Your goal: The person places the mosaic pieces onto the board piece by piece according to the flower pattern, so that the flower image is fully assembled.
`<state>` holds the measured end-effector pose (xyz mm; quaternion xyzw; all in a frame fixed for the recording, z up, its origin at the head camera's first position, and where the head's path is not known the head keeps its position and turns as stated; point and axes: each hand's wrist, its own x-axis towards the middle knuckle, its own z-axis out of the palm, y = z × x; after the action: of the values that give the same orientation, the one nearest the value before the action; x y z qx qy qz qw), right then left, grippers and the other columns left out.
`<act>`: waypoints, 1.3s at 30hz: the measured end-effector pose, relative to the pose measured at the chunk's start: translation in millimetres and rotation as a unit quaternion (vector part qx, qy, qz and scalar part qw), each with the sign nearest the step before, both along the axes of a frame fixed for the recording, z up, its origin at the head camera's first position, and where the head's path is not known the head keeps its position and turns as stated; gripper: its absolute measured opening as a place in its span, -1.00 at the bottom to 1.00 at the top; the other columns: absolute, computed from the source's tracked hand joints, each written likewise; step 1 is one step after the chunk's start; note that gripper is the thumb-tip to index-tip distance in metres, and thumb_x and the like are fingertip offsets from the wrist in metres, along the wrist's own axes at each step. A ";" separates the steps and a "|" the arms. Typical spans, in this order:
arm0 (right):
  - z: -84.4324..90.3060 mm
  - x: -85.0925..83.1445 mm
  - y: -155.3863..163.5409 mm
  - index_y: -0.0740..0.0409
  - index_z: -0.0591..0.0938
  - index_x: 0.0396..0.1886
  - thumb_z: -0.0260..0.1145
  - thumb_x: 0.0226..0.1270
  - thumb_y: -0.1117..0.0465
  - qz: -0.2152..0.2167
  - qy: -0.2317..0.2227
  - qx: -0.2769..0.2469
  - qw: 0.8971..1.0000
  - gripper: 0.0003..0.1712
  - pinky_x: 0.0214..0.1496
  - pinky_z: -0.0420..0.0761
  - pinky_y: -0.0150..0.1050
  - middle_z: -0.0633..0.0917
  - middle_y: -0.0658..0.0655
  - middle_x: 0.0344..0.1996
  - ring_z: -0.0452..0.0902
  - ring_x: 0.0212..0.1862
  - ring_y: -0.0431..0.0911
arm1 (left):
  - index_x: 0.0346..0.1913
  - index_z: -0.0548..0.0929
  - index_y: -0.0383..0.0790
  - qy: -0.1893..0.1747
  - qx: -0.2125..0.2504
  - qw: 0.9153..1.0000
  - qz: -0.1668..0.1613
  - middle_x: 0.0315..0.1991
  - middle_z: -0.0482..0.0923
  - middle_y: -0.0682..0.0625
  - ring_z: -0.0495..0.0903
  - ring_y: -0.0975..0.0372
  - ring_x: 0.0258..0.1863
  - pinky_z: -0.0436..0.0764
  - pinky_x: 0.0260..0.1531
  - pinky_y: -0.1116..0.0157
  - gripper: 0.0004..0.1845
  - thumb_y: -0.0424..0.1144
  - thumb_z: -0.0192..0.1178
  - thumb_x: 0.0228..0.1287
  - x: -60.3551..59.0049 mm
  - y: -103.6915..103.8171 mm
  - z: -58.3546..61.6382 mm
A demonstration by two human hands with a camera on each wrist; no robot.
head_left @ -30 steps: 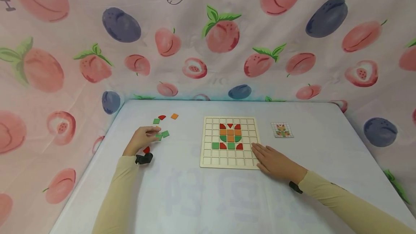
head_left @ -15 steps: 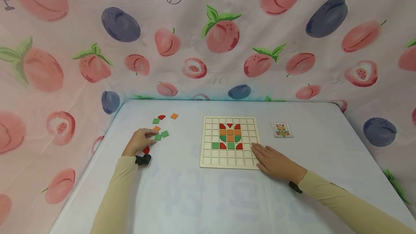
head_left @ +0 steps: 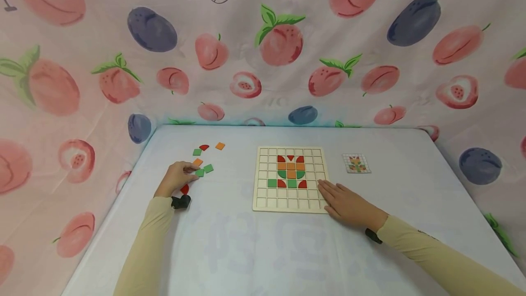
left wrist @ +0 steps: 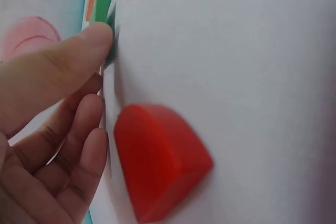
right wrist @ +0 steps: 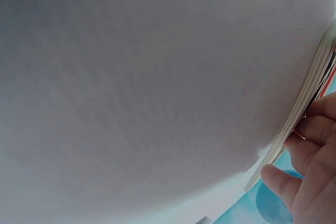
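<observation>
Tabletop [head_left: 255, 250]: covered in pale cloth, backed by a fruit-printed curtain [head_left: 263, 49].
Grid board [head_left: 291, 207]: laid flat at the middle of the tabletop, partly filled with red, orange and green tiles.
Right hand [head_left: 347, 204]: laid flat with fingers straight, fingertips pressed on the board's near right corner; nothing is gripped. In the right wrist view the fingers [right wrist: 315, 129] are seen against the board edge [right wrist: 310, 93].
Left hand [head_left: 177, 177]: set on the tabletop well left of the board, among the loose tiles; its fingertips are placed on a green square tile [head_left: 200, 173], thumb [left wrist: 58, 72] pressed to the tile's edge [left wrist: 105, 3] in the left wrist view.
Red quarter-round tile [left wrist: 157, 161]: lain just beside the left hand's fingers, under the wrist [head_left: 185, 189].
Pattern card [head_left: 356, 163]: placed right of the board, apart from it.
Loose tiles: a second green square [head_left: 208, 168], an orange one [head_left: 198, 162], then a green [head_left: 197, 152], a red [head_left: 204, 147] and an orange [head_left: 220, 145] farther back.
</observation>
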<state>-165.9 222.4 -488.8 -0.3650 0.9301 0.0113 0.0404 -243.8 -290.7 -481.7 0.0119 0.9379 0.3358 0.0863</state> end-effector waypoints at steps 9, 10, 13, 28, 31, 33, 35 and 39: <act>2.7 0.8 -1.0 0.31 0.20 0.40 0.02 0.44 -0.01 0.003 0.002 -0.002 1.000 -0.31 0.33 0.31 0.10 0.24 0.26 0.41 0.17 0.42 0.10 | 0.01 0.64 -0.30 0.009 0.010 1.000 0.009 -0.09 0.63 -0.22 0.58 0.04 -0.11 0.54 0.03 0.08 -0.62 -0.24 0.34 0.12 1.8 -0.4 -1.2; 2.6 0.8 -1.0 0.30 0.20 0.40 0.01 0.44 -0.01 0.003 0.002 -0.001 1.000 -0.31 0.33 0.31 0.10 0.24 0.26 0.41 0.16 0.43 0.09 | 0.02 0.64 -0.30 0.012 0.012 1.000 0.009 -0.08 0.63 -0.23 0.59 0.03 -0.10 0.54 0.03 0.09 -0.61 -0.24 0.34 0.12 2.2 0.2 -0.9; 2.6 0.9 -0.9 0.31 0.20 0.40 0.01 0.44 -0.01 0.003 0.003 -0.001 1.000 -0.31 0.33 0.31 0.10 0.24 0.26 0.41 0.17 0.42 0.10 | 0.03 0.63 -0.31 0.018 0.029 0.999 0.006 -0.03 0.63 -0.23 0.61 0.03 -0.05 0.57 0.02 0.13 -0.59 -0.22 0.34 0.12 3.5 3.8 1.1; 0.4 -0.1 -0.1 0.30 0.20 0.40 0.02 0.43 -0.01 -0.001 -0.001 -0.005 1.000 -0.31 0.34 0.29 0.10 0.23 0.25 0.41 0.16 0.43 0.10 | -0.13 0.71 -0.24 0.105 0.068 0.990 -0.059 -0.15 0.69 -0.14 0.67 0.09 -0.18 0.62 -0.09 0.17 -0.68 -0.26 0.42 0.00 7.7 59.3 12.7; -1.9 -1.2 0.8 0.29 0.18 0.41 0.01 0.44 -0.02 -0.001 0.002 -0.003 1.000 -0.30 0.35 0.29 0.09 0.22 0.25 0.42 0.15 0.43 0.09 | -0.13 0.71 -0.25 0.119 0.077 0.987 -0.071 -0.16 0.70 -0.14 0.66 0.08 -0.18 0.61 -0.07 0.14 -0.68 -0.28 0.42 -0.01 7.7 76.2 16.0; -3.1 -1.8 1.4 0.29 0.17 0.42 0.00 0.44 -0.02 -0.002 0.003 -0.001 1.000 -0.30 0.35 0.29 0.09 0.22 0.24 0.42 0.15 0.43 0.09 | -0.14 0.71 -0.25 0.127 0.079 0.986 -0.074 -0.17 0.70 -0.14 0.65 0.07 -0.19 0.61 -0.07 0.13 -0.69 -0.27 0.42 -0.01 7.8 87.8 18.9; -3.6 -1.8 1.6 0.29 0.18 0.42 0.01 0.44 -0.02 -0.001 0.005 -0.004 1.000 -0.30 0.35 0.29 0.09 0.23 0.24 0.42 0.15 0.43 0.09 | -0.14 0.71 -0.23 0.132 0.079 0.985 -0.075 -0.18 0.70 -0.12 0.65 0.08 -0.19 0.61 -0.07 0.13 -0.69 -0.27 0.42 -0.01 8.0 99.1 21.8; -3.0 -1.0 1.9 0.30 0.19 0.41 0.02 0.43 -0.01 0.002 0.007 -0.008 1.000 -0.30 0.34 0.30 0.09 0.24 0.25 0.41 0.16 0.43 0.09 | -0.14 0.72 -0.19 0.133 0.076 0.985 -0.077 -0.21 0.71 -0.07 0.64 0.12 -0.21 0.61 -0.08 0.17 -0.69 -0.24 0.43 -0.02 7.5 120.8 25.2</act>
<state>-166.9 224.3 -491.9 -0.3671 0.9297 0.0069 0.0312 -236.4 -170.0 -456.5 0.1349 0.9092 0.3936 -0.0150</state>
